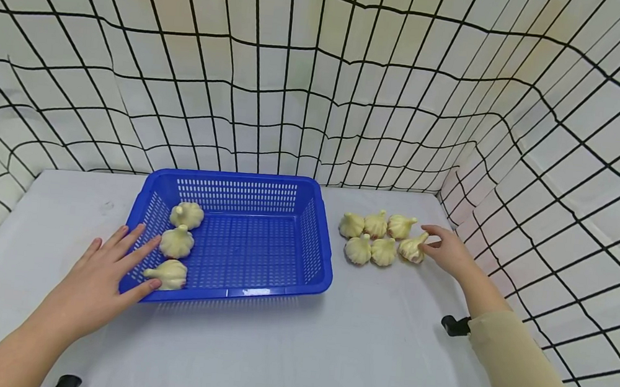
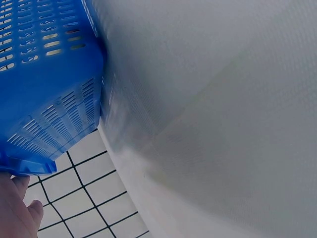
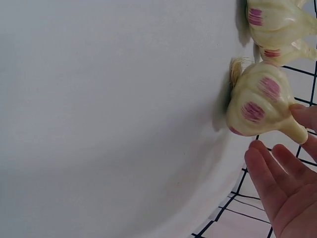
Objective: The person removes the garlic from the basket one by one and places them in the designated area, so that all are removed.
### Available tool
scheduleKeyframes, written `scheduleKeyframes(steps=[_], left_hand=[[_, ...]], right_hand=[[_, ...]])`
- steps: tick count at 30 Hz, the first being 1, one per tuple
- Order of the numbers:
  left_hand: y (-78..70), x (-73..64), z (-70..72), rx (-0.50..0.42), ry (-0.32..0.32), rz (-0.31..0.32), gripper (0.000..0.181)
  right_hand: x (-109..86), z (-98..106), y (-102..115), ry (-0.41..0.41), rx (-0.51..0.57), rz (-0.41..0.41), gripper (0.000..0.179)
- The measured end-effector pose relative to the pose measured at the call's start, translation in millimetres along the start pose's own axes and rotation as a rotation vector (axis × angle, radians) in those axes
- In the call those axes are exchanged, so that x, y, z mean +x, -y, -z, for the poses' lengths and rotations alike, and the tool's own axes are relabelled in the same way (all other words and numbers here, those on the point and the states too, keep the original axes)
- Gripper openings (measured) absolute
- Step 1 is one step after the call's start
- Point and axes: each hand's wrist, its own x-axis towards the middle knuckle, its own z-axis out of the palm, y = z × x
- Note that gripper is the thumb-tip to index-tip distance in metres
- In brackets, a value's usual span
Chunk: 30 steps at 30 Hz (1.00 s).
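Note:
My left hand (image 1: 103, 273) lies with spread, straight fingers over the left rim of a blue plastic basket (image 1: 278, 288). Its thumb is right by the nearest garlic bulb (image 1: 170, 275) inside. Two more bulbs, a middle one (image 1: 177, 242) and a far one (image 1: 187, 214), line the basket's left side. On the table to the right, my right hand (image 1: 447, 251) pinches the stem of a garlic bulb (image 3: 260, 101) between thumb and finger, the other fingers extended. That bulb has purple streaks and a tuft of roots, and sits close over the white surface.
Several other garlic bulbs (image 1: 383, 251) stand in two rows just left of the right hand. Black netting (image 1: 274, 96) over white sheeting rises behind the table (image 1: 293, 366) and along both sides. Dark wrist-camera parts (image 1: 455, 326) show near the sleeve.

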Motion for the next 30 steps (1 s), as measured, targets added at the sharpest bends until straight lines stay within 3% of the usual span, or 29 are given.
scheduleKeyframes(steps=[8,21,30], left_hand=[[1.3,0.0,-0.9,0.004,-0.005,-0.004,0.082],[1.2,0.2,-0.3,0.000,0.001,-0.003,0.082],[1.7,0.5,-0.8,0.004,-0.002,-0.003,0.082]], right_hand=[[-0.6,-4,-8,0.046,0.062,-0.071,0.062],[3.3,-11,-7,0.065,0.171,-0.060,0.067],[2.2,-10,-9,0.059,0.157,-0.054,0.067]])
